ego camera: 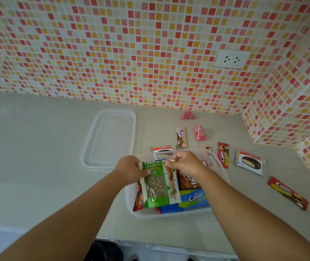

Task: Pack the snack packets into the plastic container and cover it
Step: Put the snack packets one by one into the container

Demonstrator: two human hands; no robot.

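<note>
Inside container (131, 202): nut bag (157, 185), packets (193, 199)

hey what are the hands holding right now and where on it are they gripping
Both hands hold the green and white nuts packet by its top edge: the left hand pinches the top left corner, the right hand the top right, over the clear plastic container.

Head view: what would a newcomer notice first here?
First, both hands, the left hand and the right hand, holding a green nuts packet over the plastic container, which already holds snacks. Behind rises a mosaic tile wall; the clear lid lies left of the container.
</note>
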